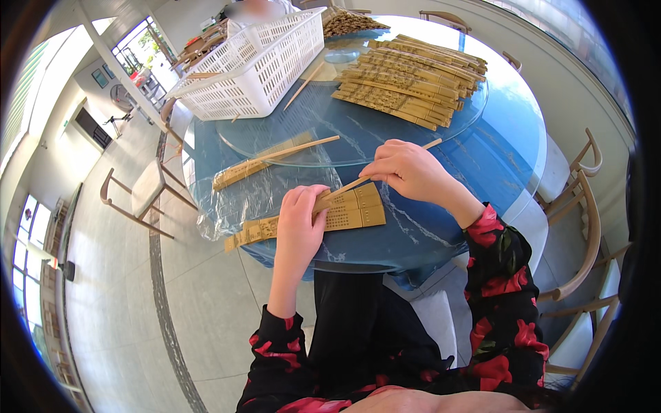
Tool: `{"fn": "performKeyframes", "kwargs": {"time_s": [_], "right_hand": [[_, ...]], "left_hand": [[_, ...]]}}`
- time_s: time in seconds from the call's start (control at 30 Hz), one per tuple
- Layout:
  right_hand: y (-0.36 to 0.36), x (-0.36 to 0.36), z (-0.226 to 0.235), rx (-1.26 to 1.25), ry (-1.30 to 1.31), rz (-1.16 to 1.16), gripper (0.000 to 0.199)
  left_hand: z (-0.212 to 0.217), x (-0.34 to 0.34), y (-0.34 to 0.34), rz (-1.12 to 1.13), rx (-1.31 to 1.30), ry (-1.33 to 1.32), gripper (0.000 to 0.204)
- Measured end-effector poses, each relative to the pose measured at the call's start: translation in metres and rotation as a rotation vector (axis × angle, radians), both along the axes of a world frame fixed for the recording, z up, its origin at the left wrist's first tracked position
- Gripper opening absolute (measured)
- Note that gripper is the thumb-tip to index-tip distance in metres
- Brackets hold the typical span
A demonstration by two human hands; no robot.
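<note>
My right hand (407,171) pinches a pair of light wooden chopsticks (359,182), which slant down to the left. Their lower end meets a gold paper sleeve (321,202) between the thumb and fingers of my left hand (301,215); how far the chopsticks reach inside is hidden. Beneath my left hand lies a fanned stack of printed gold paper sleeves (354,208) near the table's front edge. Further left, wooden chopsticks (292,151) rest across another gold sleeve (237,175) on a clear plastic sheet (258,199).
A white slotted plastic basket (265,86) stands at the back left, a loose chopstick (303,86) beside it. Large bundles of gold sleeves (413,79) cover the far right of the round glass-topped table (475,165). Wooden chairs (153,187) surround it. A person (258,12) is beyond the basket.
</note>
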State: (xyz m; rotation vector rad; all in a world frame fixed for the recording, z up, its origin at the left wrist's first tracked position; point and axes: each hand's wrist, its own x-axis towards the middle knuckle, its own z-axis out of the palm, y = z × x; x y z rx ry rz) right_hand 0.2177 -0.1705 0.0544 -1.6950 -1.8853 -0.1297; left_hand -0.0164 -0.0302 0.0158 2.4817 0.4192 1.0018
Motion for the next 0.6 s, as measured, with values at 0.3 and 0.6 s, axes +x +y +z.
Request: {"fn": "performKeyframes", "kwargs": {"time_s": [0.3,0.6], "right_hand": [[0.004,-0.014,-0.016,0.031,-0.02,0.014,0.013],[0.004,-0.019,-0.006,0.185,-0.294,-0.046,0.014]], "left_hand": [[-0.001,0.001,0.003,-0.06,-0.201,-0.109,0.019],[-0.008,0.005,0.012,0.08,-0.116,-0.195,0.008]]}}
